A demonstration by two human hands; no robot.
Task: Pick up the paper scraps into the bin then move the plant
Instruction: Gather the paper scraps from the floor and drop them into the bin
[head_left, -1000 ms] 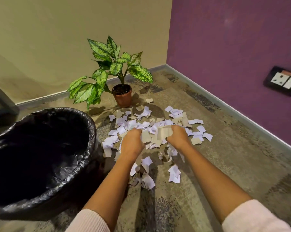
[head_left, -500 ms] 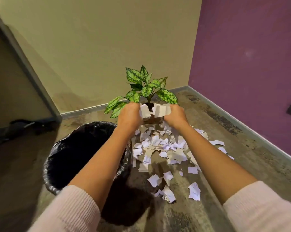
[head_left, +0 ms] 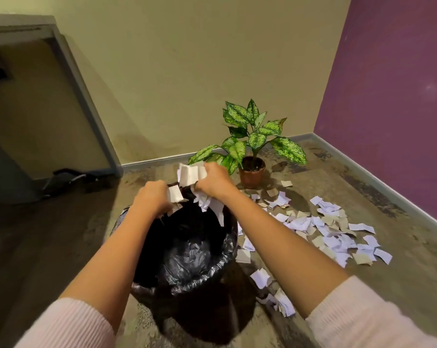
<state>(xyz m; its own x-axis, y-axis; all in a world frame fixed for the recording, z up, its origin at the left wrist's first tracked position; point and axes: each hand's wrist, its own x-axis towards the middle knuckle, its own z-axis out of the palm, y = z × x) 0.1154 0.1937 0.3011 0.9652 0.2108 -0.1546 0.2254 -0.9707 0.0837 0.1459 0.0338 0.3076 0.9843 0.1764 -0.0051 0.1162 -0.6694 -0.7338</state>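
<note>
A beige wall (head_left: 187, 71) fills the upper middle and meets a purple wall (head_left: 388, 96) at the right in a corner. A grey skirting board (head_left: 162, 160) runs along both. The floor (head_left: 388, 285) is mottled brown-grey carpet. A slanted grey frame (head_left: 84, 96) stands at upper left.

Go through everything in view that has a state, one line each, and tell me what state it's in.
Left hand, gripping scraps above the bin.
Right hand, gripping scraps above the bin.
Held scraps, bunched in both hands, some dangling or falling.
Bin, upright, open, lined with a black bag.
Loose scraps, scattered on the floor right of the bin.
Plant, upright in its pot.
</note>
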